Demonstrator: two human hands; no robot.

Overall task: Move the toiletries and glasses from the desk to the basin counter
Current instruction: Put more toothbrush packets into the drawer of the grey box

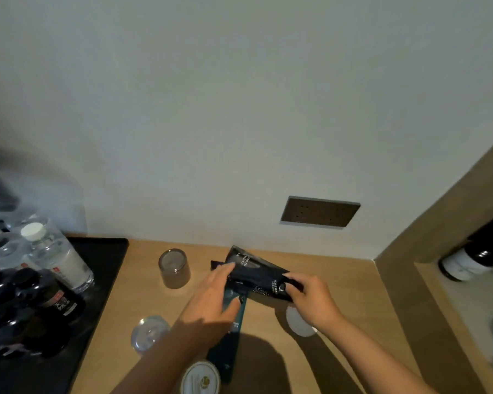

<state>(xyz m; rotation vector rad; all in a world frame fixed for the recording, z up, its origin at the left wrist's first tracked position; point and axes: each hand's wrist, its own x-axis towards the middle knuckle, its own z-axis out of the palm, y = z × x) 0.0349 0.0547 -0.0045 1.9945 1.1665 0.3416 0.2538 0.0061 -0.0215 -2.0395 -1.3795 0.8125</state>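
Note:
Dark toiletry packets (256, 273), one lettered like a toothbrush pack, lie fanned on the wooden desk (143, 297) near the wall. My right hand (310, 297) grips the right end of the top packet. My left hand (211, 305) presses on the packets, thumb on a teal packet (228, 345) that runs toward me. An upside-down glass (174, 268) stands left of the packets. A second clear glass (150, 334) sits nearer me by my left forearm. A white round item (299, 325) lies under my right wrist.
A black tray (108, 268) at the left carries water bottles (57, 254) and dark bottles (40, 297). A round white-lidded item (201, 378) sits at the desk's near edge. A socket plate (320, 211) is on the wall. A wooden niche (439, 280) at the right holds a dark bottle (464, 264).

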